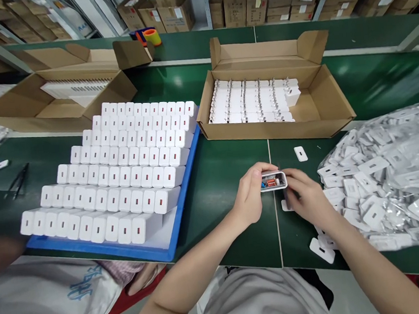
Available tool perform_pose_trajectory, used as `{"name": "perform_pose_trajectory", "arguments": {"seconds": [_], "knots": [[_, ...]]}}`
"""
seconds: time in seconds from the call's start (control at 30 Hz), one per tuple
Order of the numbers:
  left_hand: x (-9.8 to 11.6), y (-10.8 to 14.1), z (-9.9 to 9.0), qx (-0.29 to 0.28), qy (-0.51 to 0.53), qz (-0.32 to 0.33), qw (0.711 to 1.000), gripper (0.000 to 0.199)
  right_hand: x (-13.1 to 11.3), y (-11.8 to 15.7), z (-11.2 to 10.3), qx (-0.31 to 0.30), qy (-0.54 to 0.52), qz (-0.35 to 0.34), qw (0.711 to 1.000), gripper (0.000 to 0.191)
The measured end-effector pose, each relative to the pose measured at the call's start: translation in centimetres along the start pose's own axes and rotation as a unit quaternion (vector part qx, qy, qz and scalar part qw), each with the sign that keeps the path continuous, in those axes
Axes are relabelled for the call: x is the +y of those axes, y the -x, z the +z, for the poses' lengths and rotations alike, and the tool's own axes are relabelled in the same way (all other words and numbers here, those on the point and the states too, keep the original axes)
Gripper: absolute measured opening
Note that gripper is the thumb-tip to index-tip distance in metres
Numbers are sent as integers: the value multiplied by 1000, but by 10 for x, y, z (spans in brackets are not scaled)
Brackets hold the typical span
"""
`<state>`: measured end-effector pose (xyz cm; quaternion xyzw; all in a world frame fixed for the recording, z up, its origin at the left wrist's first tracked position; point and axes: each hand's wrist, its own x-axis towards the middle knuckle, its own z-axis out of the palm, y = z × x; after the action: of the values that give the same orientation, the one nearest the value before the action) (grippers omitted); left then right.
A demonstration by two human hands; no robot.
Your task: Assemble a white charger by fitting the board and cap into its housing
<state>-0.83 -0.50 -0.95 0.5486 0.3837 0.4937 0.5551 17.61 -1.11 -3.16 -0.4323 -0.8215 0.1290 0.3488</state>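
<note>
My left fingers (255, 184) are wrapped around a white casing (272, 189) above the counter (206, 197), its open end showing coloured components (270, 182); I seem to be working at that opening, so the next move calls for a steady hold. My right fingers (298, 175) curl at its right edge, but I cannot tell whether they grip anything; they partly hide a white plate (285, 206), and my left fingers cover the casing's left side.

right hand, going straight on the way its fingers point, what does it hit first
Probably the open white case in the left hand; the right hand is close beside its end, though whether they touch is unclear.
</note>
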Motion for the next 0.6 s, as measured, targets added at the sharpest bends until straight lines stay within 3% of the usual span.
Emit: {"name": "perform_pose_trajectory", "arguments": {"seconds": [0.1,0.3,0.47,0.6], "knots": [[2,2,-1,-14,-16,12,1000,59,-2,1,-4,-52,-25,-46,997,46],[3,1,-3,-12,-15,39,999,59,5,4,-41,-218,-4,-5,976,28],[1,-2,-1,2,53,7,999,55,11,7,-41,-203,-3,-52,978,19],[1,-2,1,1,64,-5,998,54,0,3,-56,-168,-61,17,984,16]]}}
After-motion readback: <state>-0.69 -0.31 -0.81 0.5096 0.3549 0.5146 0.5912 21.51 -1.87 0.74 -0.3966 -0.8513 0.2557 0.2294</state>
